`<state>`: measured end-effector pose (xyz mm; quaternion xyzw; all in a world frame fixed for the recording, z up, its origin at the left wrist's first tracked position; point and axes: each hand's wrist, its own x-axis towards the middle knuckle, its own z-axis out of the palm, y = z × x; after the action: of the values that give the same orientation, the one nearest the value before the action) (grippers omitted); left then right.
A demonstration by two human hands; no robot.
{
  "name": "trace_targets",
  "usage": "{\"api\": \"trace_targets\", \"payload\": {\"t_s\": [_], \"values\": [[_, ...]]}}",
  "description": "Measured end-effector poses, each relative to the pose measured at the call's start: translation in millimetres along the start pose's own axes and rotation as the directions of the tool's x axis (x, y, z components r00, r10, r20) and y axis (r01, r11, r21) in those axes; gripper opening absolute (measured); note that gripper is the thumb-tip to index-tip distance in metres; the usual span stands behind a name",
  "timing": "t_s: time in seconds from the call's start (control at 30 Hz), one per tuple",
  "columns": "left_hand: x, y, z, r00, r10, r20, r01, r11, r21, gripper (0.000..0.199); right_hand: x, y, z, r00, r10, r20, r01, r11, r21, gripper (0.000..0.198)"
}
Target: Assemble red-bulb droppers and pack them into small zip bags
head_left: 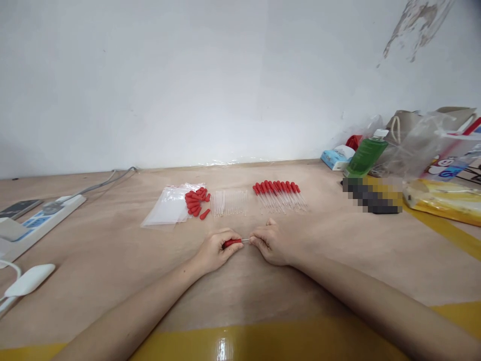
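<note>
Near the middle of the table, my left hand (pixel 220 249) is closed around a red rubber dropper bulb (pixel 232 242). From the bulb's right end runs a thin clear dropper tube (pixel 245 240), its other part hidden in the pinched fingers of my right hand (pixel 273 244). Beyond my hands lie a pile of loose red bulbs (pixel 193 203), a row of bare clear tubes (pixel 229 202) and, to the right, a row of droppers with red bulbs on them (pixel 280 193). How deep the held tube sits in its bulb cannot be seen.
Clear plastic bags (pixel 163 208) lie left of the loose bulbs. A power strip (pixel 48 220) and a white plug with cable (pixel 30 281) are at the left. At the right stand a green bottle (pixel 366 155), a tissue pack (pixel 336 158) and a yellow package (pixel 443 200).
</note>
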<state>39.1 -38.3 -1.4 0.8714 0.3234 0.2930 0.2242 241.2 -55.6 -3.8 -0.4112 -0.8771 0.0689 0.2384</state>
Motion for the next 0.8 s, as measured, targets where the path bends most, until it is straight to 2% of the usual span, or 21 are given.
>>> {"api": "trace_targets", "payload": {"t_s": [0.1, 0.2, 0.23, 0.3, 0.37, 0.4, 0.43, 0.5, 0.57, 0.67, 0.73, 0.8], "values": [[0.7, -0.4, -3.5, 0.999, 0.023, 0.038, -0.023, 1.0, 0.012, 0.016, -0.8, -4.5, -4.9, 1.0, -0.011, 0.024, 0.011, 1.0, -0.011, 0.024], [1.5, -2.9, -6.0, 1.0, 0.028, 0.0, -0.028, 0.999, 0.035, 0.019, -2.4, -7.7, -12.7, 1.0, -0.009, 0.03, 0.009, 1.0, 0.026, 0.016], [1.6, -4.2, -6.3, 1.0, 0.015, -0.028, -0.013, 0.999, 0.044, 0.026, -2.7, -6.5, -15.7, 0.999, 0.023, 0.034, -0.025, 0.998, 0.06, 0.015], [1.7, -6.8, -6.4, 0.997, -0.028, -0.07, 0.032, 0.998, 0.058, 0.041, -1.7, 2.3, -22.5, 0.986, 0.164, 0.034, -0.167, 0.976, 0.143, 0.014], [2.0, -8.6, -6.0, 0.996, -0.064, -0.06, 0.068, 0.995, 0.069, 0.038, 2.4, 20.4, -30.3, 0.925, 0.379, -0.013, -0.366, 0.903, 0.225, 0.016], [2.3, -8.9, -5.8, 0.996, -0.072, -0.043, 0.075, 0.994, 0.078, 0.033, 5.7, 32.2, -34.4, 0.879, 0.474, -0.051, -0.446, 0.856, 0.262, 0.019], [2.6, -9.0, -5.7, 0.997, -0.076, -0.026, 0.078, 0.993, 0.09, 0.028, 9.6, 44.9, -38.4, 0.809, 0.576, -0.122, -0.525, 0.799, 0.292, 0.023], [3.3, -8.4, -5.5, 0.997, -0.079, -0.001, 0.078, 0.991, 0.108, 0.022, 18.1, 69.7, -45.4, 0.679, 0.687, -0.259, -0.635, 0.727, 0.261, 0.03], [3.6, -8.0, -5.4, 0.997, -0.075, 0.011, 0.073, 0.991, 0.113, 0.019, 25.7, 88.9, -49.0, 0.592, 0.741, -0.316, -0.731, 0.659, 0.177, 0.03], [3.4, -8.9, -5.0, 0.998, -0.062, 0.016, 0.06, 0.993, 0.104, 0.018, 31.7, 102.7, -46.6, 0.539, 0.781, -0.316, -0.808, 0.585, 0.069, 0.028], [3.2, -9.7, -4.7, 0.998, -0.06, 0.014, 0.059, 0.993, 0.098, 0.019, 31.4, 104.5, -42.0, 0.535, 0.786, -0.308, -0.827, 0.563, 0.0, 0.031], [3.4, -9.6, -4.9, 0.998, -0.064, 0.018, 0.062, 0.993, 0.096, 0.019, 29.3, 103.8, -38.0, 0.553, 0.776, -0.302, -0.824, 0.563, -0.062, 0.035]]}}
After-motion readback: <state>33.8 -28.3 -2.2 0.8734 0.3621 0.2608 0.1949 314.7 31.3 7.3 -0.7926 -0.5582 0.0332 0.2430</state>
